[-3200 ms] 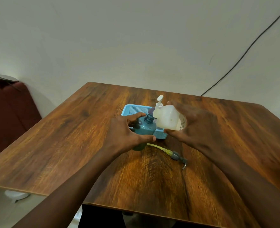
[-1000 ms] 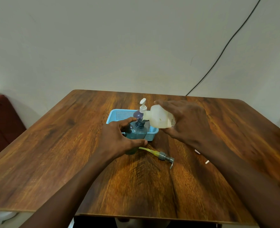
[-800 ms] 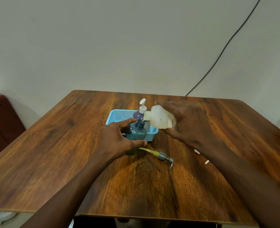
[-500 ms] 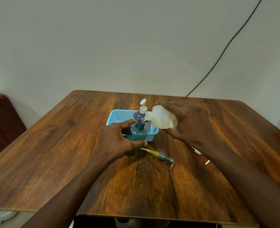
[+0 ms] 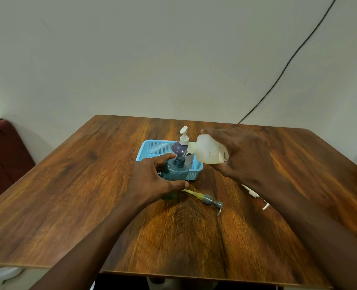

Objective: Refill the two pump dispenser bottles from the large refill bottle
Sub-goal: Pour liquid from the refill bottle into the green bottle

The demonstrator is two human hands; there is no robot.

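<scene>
My left hand (image 5: 152,181) grips a teal dispenser bottle (image 5: 176,171) that stands upright on the wooden table (image 5: 68,195) with its neck uncapped. My right hand (image 5: 244,155) holds the white refill bottle (image 5: 206,151) tipped on its side, its mouth just above and right of the teal neck. Behind them a purple pump bottle (image 5: 179,148) with a white pump stands in a light blue basket (image 5: 152,147). The teal bottle's grey pump head (image 5: 210,200) with its yellowish tube lies on the table in front.
A small white piece (image 5: 255,194) lies on the table under my right forearm. A black cable (image 5: 288,63) runs up the wall at the back right. A dark red seat (image 5: 3,155) stands left of the table.
Since 3.2 s ago the view has shifted, with the hands holding the same grip. Over the last second the refill bottle has stayed tipped over the teal bottle with hardly any movement.
</scene>
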